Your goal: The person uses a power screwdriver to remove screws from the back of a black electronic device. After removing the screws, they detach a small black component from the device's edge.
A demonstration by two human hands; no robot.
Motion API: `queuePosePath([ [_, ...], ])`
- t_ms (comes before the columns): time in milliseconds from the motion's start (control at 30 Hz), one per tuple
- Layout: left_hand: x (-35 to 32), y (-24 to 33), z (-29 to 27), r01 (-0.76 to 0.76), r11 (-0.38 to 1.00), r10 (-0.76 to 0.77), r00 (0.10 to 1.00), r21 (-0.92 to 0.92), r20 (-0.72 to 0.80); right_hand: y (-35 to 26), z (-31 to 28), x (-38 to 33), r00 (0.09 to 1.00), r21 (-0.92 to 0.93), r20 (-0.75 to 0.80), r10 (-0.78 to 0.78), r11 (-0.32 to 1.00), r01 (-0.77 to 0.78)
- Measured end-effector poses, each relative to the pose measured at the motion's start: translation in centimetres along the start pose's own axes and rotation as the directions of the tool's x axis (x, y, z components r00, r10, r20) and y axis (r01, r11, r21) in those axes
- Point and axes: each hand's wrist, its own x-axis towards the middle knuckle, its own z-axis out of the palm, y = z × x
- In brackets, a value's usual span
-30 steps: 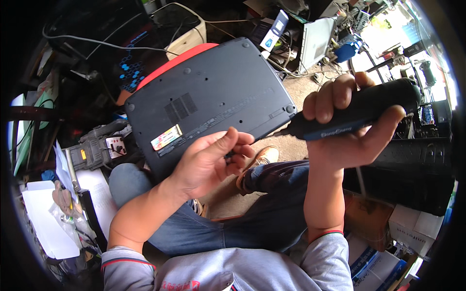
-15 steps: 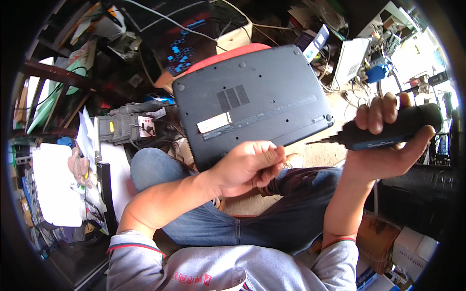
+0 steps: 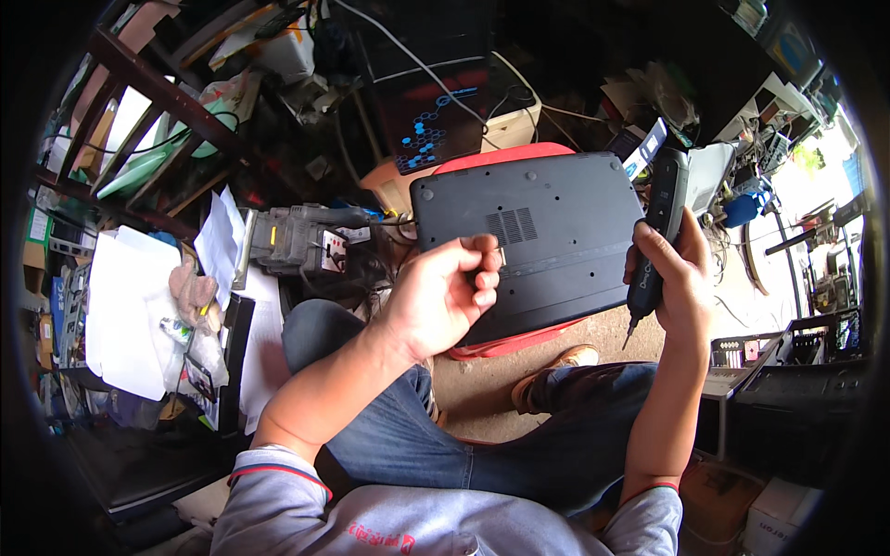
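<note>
One left hand (image 3: 431, 301), fingers curled, thumb near fingertips, can't tell from here if pinching anything. Then one black laptop (image 3: 547, 246), underside up on one red stool (image 3: 505, 159), before the person. Then one right hand (image 3: 683, 278), fingers wrapped round one black electric screwdriver (image 3: 666, 196), bit (image 3: 631, 331) pointing down.
</note>
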Motion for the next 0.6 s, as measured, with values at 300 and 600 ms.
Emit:
queuePosePath([
  [300,1.8,0.0,-1.2,0.002,1.000,-0.003,1.000,0.010,0.025,1.9,-1.4,-0.4,0.994,-0.098,0.108,-0.028,0.994,0.038],
  [600,0.1,2.4,-2.8,-0.071,0.997,0.074,0.993,0.034,-0.092,2.1,3.0,-1.1,0.973,-0.082,0.222,0.062,0.996,-0.044],
])
